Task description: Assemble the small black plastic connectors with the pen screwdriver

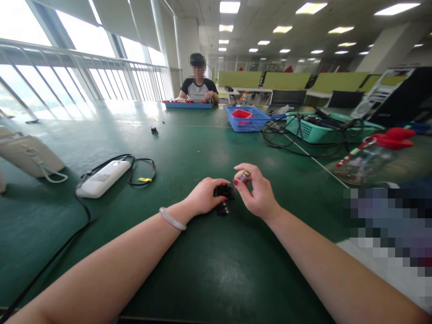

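**Both hands busy on a small black part**

Grip first: the left hand (205, 195) is clenched around a small black part (223, 198), pinning it to the desk (189, 148) just in front of the person. The right hand (256, 193) pinches a small cylinder (245, 174) between thumb and forefinger, tip tilted down toward the black part and close to it; whether the two touch cannot be told. A second black piece seems to lie just under the first, partly hidden by the fingers.

By the look of it, this is the fitting step: one hand steadies the base while the other brings the small piece to it. The next move likely calls for fine alignment, with the left hand keeping the part from sliding on the smooth desk and the right guiding the cylinder's tip in.

To the left lie a white box (103, 178) and a black cable (141, 168). Further off stand a blue basket (248, 119), a teal basket (317, 130) full of cables and a bottle (367, 157) with a red cap. Another person (198, 87) sits at the far end, hands on a blue tray (187, 105).
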A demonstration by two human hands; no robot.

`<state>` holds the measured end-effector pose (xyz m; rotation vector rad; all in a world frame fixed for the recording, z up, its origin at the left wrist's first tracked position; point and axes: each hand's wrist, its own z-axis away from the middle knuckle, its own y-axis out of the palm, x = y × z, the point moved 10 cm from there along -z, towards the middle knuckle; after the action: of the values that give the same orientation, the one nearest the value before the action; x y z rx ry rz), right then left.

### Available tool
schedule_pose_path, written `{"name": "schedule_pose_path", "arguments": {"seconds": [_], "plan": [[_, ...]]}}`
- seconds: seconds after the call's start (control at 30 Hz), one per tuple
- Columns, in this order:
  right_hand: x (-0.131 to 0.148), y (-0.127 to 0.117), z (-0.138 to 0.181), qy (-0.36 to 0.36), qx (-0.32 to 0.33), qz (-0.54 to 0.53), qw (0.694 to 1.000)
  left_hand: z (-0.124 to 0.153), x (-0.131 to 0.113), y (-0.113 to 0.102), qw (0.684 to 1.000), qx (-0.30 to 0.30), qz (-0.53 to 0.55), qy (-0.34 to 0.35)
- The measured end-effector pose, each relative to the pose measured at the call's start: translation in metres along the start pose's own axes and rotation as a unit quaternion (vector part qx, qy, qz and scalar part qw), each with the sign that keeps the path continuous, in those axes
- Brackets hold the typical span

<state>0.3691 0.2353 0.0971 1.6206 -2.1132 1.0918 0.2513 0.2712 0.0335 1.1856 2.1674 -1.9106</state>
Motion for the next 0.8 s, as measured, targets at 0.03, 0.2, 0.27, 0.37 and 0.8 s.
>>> {"name": "schedule_pose_path", "arguments": {"seconds": [0.03,0.2,0.27,0.37,0.8], "plan": [[0.004,0.005,0.0,-0.016,0.021,0.021,0.999,0.0,-0.001,0.0,1.0,0.0,0.001,0.006],[0.012,0.004,0.003,-0.048,0.005,0.068,0.997,-0.001,0.0,0.001,1.0,0.0,0.01,0.018],[0.006,-0.012,0.004,-0.021,-0.066,0.047,0.996,-0.001,0.002,0.001,1.0,0.003,0.013,0.008],[-0.013,-0.031,0.006,0.035,-0.153,-0.019,0.987,-0.001,0.003,0.0,1.0,0.006,0.017,-0.001],[-0.044,-0.015,0.002,0.11,-0.107,-0.099,0.983,-0.002,0.002,0.001,1.0,0.012,0.011,0.001]]}}
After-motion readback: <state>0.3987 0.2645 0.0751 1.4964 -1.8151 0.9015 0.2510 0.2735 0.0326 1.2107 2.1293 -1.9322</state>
